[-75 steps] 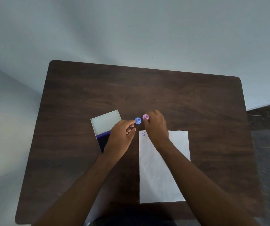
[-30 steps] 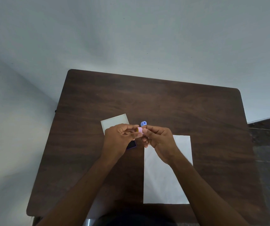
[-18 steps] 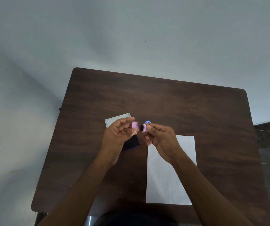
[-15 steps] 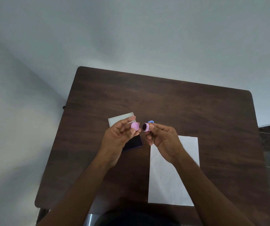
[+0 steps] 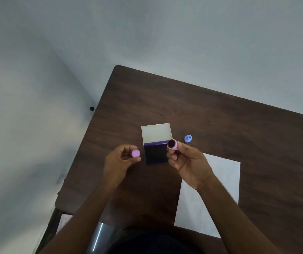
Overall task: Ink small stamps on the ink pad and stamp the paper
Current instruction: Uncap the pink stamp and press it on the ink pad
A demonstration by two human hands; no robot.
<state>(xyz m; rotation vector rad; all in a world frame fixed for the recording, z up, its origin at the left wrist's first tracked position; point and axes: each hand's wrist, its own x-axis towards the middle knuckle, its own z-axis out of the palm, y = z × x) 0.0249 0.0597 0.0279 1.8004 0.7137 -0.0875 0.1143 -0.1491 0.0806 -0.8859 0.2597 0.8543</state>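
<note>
My right hand [image 5: 189, 164] pinches a small pink stamp [image 5: 172, 144] with its dark inked face turned up towards me, held just over the right edge of the ink pad. My left hand [image 5: 118, 165] holds the stamp's round pink cap [image 5: 135, 153] at its fingertips, left of the pad. The ink pad [image 5: 156, 154] lies open on the table, its dark purple pad near me and its white lid [image 5: 156, 132] folded back. A blue stamp [image 5: 188, 138] stands on the table right of the lid. The white paper [image 5: 220, 180] lies under my right forearm.
The dark wooden table [image 5: 220, 116] has bare surface beyond the pad and to the right of the paper. Its left edge runs close to my left hand, and a grey floor lies beyond it.
I picked up the pink stamp and pulled its cap off. My hands have moved apart, the cap going left, and the open ink pad now shows between them. The blue stamp stayed on the table.
</note>
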